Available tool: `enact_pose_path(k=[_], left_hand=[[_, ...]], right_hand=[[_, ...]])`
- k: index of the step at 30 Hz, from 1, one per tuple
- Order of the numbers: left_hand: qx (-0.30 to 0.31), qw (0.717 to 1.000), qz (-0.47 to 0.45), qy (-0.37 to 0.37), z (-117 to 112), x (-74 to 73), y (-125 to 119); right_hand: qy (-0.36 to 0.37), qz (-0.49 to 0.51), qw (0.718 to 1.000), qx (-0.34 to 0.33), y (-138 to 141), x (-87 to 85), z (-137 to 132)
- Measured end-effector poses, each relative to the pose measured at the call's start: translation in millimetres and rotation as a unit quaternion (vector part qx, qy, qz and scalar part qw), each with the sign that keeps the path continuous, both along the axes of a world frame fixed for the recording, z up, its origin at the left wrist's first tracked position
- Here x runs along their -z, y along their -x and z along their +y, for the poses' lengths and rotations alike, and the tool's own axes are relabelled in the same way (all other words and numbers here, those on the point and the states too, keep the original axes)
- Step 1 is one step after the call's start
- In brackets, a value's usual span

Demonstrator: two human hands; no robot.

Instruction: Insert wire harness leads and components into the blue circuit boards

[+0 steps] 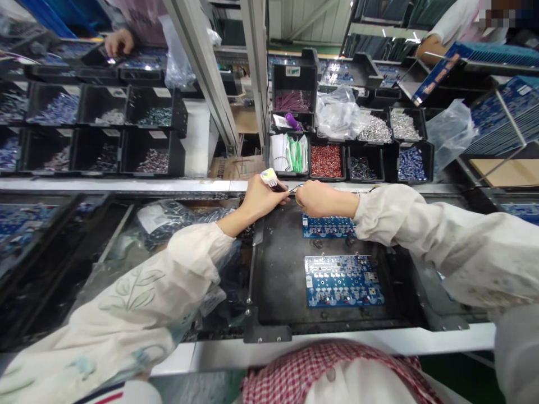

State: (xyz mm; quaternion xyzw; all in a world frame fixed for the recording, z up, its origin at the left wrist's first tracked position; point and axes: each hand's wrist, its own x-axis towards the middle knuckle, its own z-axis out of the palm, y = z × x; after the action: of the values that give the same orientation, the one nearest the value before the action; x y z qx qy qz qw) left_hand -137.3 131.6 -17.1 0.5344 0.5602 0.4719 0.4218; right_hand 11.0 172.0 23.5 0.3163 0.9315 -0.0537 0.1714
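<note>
My left hand (261, 197) is closed on a small white connector (268, 177) with dark wires running down from it between the fingers. Thin wires (297, 187) bridge the short gap to my right hand (315, 199), which is a closed fist gripping them. Both hands hover at the far edge of a black tray (278, 269). Partly beneath my right hand and wrist lies a blue circuit board (328, 226); the hand hides its upper part. Nearer to me in the same tray, a second blue circuit board (343, 280) is fully visible.
Black bins of small parts line the back, among them a bin of red components (326, 161). A clear plastic bag (168, 219) lies left of the tray. Metal posts (255, 67) rise behind. Across the line, a co-worker's hand (119, 43) reaches over boards; another person stands right.
</note>
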Motion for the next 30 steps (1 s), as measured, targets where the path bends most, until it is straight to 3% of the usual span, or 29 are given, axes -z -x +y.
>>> enact_pose_path(k=[16, 24, 30], left_hand=[[0.001, 0.996, 0.080, -0.026, 0, 0.4, 3], [0.003, 0.998, 0.056, -0.036, 0, 0.3, 3], [0.006, 0.995, 0.094, -0.044, 0, 0.4, 4]], right_hand=[[0.010, -0.029, 0.999, -0.008, 10, -7.1, 1], [0.013, -0.038, 0.999, -0.020, 11, -10.9, 0], [0.002, -0.024, 1.000, -0.017, 11, -4.9, 1]])
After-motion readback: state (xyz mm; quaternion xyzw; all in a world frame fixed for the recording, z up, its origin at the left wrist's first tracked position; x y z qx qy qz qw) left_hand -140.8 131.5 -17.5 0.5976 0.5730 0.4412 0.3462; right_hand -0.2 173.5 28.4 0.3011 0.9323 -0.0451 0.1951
